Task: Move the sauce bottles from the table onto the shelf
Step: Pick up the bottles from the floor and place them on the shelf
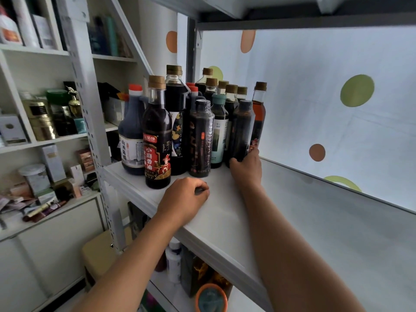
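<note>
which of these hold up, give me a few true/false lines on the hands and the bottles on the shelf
1. The right hand grips the base of a dark sauce bottle standing on the shelf. True.
2. The left hand is holding a bottle. False: it rests on the shelf board with curled fingers, holding nothing.
3. The sesame oil bottle with the red label stands nearest the shelf's front edge. True.
4. All the bottles lie on their sides. False: they stand upright.
5. The bottles are crowded at the shelf's right end. False: they cluster at the left end, and the board to their right is bare.
</note>
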